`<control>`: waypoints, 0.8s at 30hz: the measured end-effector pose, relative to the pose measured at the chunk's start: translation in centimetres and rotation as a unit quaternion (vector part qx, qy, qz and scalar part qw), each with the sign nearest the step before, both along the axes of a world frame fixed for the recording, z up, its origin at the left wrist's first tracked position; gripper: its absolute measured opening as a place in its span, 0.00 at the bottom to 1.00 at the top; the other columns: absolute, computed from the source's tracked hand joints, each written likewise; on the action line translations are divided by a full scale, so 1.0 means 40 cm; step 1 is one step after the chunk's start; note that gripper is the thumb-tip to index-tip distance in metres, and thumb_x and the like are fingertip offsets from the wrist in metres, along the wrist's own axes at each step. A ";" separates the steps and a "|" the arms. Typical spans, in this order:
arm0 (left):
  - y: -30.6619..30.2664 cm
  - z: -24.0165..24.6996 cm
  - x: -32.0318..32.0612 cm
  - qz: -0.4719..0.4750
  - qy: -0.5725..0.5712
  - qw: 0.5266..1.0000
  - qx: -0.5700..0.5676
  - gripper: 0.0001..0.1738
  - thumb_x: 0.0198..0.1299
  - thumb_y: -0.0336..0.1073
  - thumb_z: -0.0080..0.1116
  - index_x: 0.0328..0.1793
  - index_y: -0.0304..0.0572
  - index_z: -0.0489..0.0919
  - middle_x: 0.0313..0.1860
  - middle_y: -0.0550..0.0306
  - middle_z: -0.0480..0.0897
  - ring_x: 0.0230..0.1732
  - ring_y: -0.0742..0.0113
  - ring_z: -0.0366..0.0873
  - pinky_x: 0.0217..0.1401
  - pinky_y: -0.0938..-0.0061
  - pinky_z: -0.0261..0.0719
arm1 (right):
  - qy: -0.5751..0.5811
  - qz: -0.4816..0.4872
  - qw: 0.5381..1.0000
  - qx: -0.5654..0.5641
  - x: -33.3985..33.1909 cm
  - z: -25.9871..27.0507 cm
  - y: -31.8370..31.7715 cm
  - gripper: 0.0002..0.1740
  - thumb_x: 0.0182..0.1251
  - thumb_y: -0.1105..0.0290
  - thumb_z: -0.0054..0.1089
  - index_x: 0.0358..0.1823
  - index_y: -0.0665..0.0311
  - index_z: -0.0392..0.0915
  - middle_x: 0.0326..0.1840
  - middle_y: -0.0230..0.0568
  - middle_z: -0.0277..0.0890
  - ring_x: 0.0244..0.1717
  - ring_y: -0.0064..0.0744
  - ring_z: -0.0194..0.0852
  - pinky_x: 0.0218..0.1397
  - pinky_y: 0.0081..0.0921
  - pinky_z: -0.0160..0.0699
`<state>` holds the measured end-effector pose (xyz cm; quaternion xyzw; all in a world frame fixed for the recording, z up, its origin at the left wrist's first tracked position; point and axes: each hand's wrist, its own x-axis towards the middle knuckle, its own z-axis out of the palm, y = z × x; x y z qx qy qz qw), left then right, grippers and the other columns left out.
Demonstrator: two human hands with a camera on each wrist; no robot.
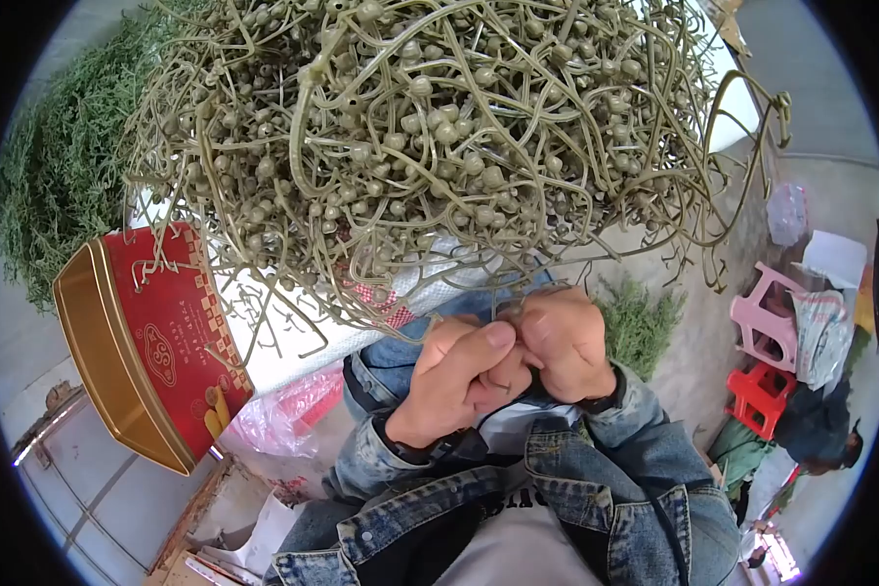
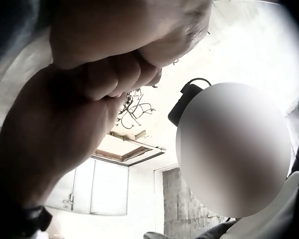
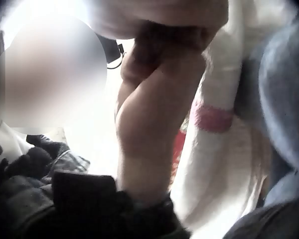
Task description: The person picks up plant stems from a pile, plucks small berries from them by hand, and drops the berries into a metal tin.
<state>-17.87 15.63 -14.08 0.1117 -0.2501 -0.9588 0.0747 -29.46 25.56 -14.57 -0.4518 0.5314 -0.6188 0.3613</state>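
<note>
A large heap of curly olive-green stems (image 1: 400, 127) with small round berry-like knobs fills the top of the head view. Just below its near edge, over the lap, my left hand (image 1: 454, 371) and right hand (image 1: 564, 342) meet with thumbs side by side and fingers curled. Between them they pinch a thin green stem, mostly hidden by the fingers. In the left wrist view the curled left hand (image 2: 104, 84) is dark against the light. The right wrist view shows my right hand (image 3: 154, 94) from below, its grip hidden in shadow.
A white woven sack (image 1: 303, 337) lies under the heap. At left stands a red and gold tin (image 1: 156, 342), with feathery green foliage (image 1: 59, 166) behind it. More foliage (image 1: 645, 322) lies on the floor at right, near a pink stool (image 1: 767, 317) and a red stool (image 1: 760, 398).
</note>
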 end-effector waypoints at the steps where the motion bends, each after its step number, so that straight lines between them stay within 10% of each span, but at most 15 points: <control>1: 0.006 0.007 -0.004 -0.001 0.000 1.000 0.000 0.28 0.72 0.38 0.41 0.15 0.36 0.64 0.09 0.65 0.60 0.11 0.77 0.52 0.16 0.76 0.47 | -0.038 -0.078 0.996 0.020 0.032 0.000 0.003 0.19 0.74 0.65 0.45 0.23 0.68 0.69 0.18 0.40 0.67 0.17 0.35 0.65 0.23 0.30 0.61; 3: 0.011 0.037 -0.013 0.016 -0.079 0.995 -0.063 0.29 0.71 0.38 0.41 0.13 0.37 0.62 0.08 0.64 0.59 0.10 0.76 0.52 0.15 0.75 0.46 | -0.111 -0.227 0.966 0.053 0.076 -0.002 -0.003 0.19 0.75 0.67 0.42 0.25 0.69 0.70 0.18 0.39 0.65 0.17 0.32 0.64 0.21 0.28 0.60; 11: 0.028 0.008 -0.005 0.110 -0.007 0.993 -0.052 0.29 0.70 0.36 0.40 0.11 0.38 0.59 0.07 0.63 0.59 0.09 0.74 0.51 0.15 0.73 0.45 | -0.280 -0.313 0.904 0.078 0.091 0.021 -0.024 0.24 0.77 0.60 0.38 0.20 0.61 0.62 0.16 0.30 0.56 0.18 0.20 0.50 0.22 0.20 0.50; 24: -0.002 0.016 0.003 0.025 -0.049 0.993 -0.107 0.27 0.72 0.38 0.40 0.15 0.38 0.63 0.09 0.63 0.61 0.13 0.75 0.53 0.18 0.75 0.50 | -0.344 -0.148 0.907 0.191 0.027 0.079 -0.015 0.16 0.74 0.59 0.43 0.33 0.65 0.67 0.22 0.27 0.58 0.23 0.17 0.50 0.24 0.16 0.48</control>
